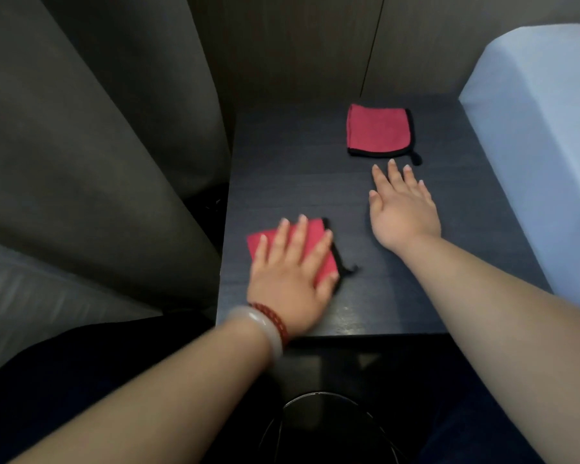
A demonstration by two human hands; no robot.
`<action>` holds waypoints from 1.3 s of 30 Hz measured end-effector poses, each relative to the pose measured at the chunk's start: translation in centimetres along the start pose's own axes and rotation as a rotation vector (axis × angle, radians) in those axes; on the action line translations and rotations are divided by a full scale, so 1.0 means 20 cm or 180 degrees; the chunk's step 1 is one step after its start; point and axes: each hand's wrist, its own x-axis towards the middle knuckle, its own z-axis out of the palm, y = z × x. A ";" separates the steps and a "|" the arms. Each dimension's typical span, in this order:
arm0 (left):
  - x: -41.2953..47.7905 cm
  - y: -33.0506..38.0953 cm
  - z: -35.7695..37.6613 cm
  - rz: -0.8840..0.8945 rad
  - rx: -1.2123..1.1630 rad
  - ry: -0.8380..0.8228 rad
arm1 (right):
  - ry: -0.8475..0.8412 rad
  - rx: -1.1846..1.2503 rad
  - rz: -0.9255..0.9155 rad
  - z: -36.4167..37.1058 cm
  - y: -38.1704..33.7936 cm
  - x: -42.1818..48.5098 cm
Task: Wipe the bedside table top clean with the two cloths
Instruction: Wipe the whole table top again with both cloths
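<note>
The dark bedside table top (pixel 282 169) fills the middle of the view. A folded red cloth with black trim (pixel 377 130) lies near its back right. My right hand (pixel 400 205) hovers flat just in front of that cloth, fingers spread, holding nothing, fingertips a little short of its edge. A second red cloth with black trim (pixel 317 231) lies at the front left of the table. My left hand (pixel 292 276) presses flat on top of it with fingers spread, covering most of it. A pale bangle and a red bead bracelet sit on my left wrist.
Grey curtains (pixel 98 145) hang to the left of the table. A bed with a pale sheet (pixel 536 135) butts against its right side. A dark wood wall panel (pixel 298 45) stands behind. Below the table's front edge a dark round bin (pixel 318 426) sits on the floor.
</note>
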 end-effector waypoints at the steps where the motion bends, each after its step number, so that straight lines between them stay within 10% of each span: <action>1: 0.08 -0.08 -0.01 -0.0168 0.0014 0.0029 | -0.0005 0.0000 -0.0001 0.00 0.00 0.00; 6: 0.43 -0.22 -0.12 -0.1043 -0.0170 -0.0410 | 0.0012 0.0017 0.0007 0.00 0.00 0.01; 15: -0.17 -0.02 0.06 0.0484 -0.0027 0.0099 | 0.0018 -0.0007 0.0026 0.00 -0.01 0.00; 23: 0.33 -0.08 -0.10 -0.0358 0.0041 -0.0533 | 0.0008 0.0024 0.0021 -0.01 -0.01 0.00; 30: -0.05 -0.04 -0.01 0.0575 0.0174 -0.0251 | -0.0001 -0.0005 0.0033 -0.01 -0.01 -0.01; 39: 0.50 -0.11 -0.17 -0.0075 0.0105 -0.0657 | 0.0004 0.0045 0.0035 -0.02 -0.02 0.00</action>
